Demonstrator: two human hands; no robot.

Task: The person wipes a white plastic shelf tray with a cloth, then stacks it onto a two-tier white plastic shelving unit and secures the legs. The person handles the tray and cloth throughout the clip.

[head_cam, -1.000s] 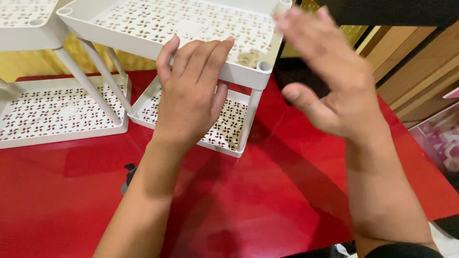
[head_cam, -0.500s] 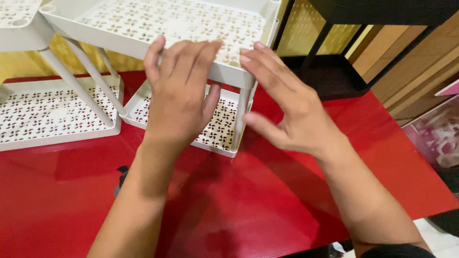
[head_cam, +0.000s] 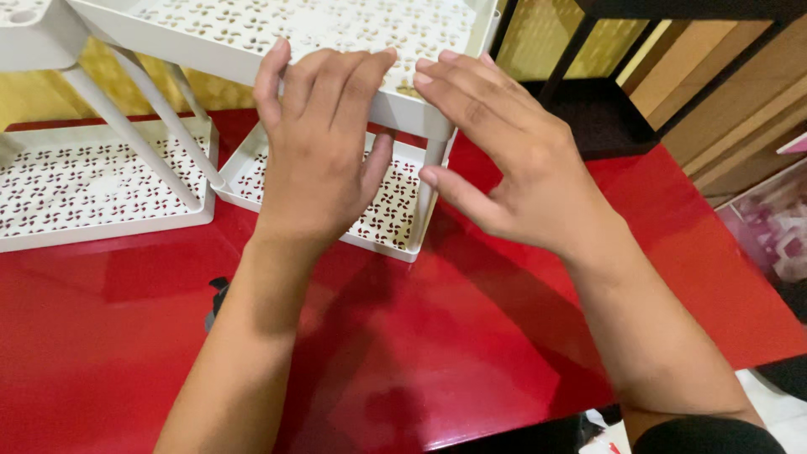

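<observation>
A white plastic rack with perforated shelves stands on a red table (head_cam: 437,361). Its upper shelf (head_cam: 336,25) reaches across the top of the view; its lower shelf (head_cam: 395,210) rests on the table under it, joined by a white post (head_cam: 430,172). My left hand (head_cam: 319,151) lies flat on the front edge of the upper shelf, fingers over the rim. My right hand (head_cam: 513,160) is beside it, fingertips on the same rim near the corner, thumb spread toward the post.
A second white perforated tray (head_cam: 84,193) with slanted legs (head_cam: 134,139) sits at the left. A dark cabinet (head_cam: 605,109) and wooden panels (head_cam: 723,109) stand behind the table on the right. A small dark object (head_cam: 217,290) lies by my left forearm.
My right hand has come down and leftward from the air to the upper shelf's rim next to my left hand. My left hand has stayed on the shelf edge.
</observation>
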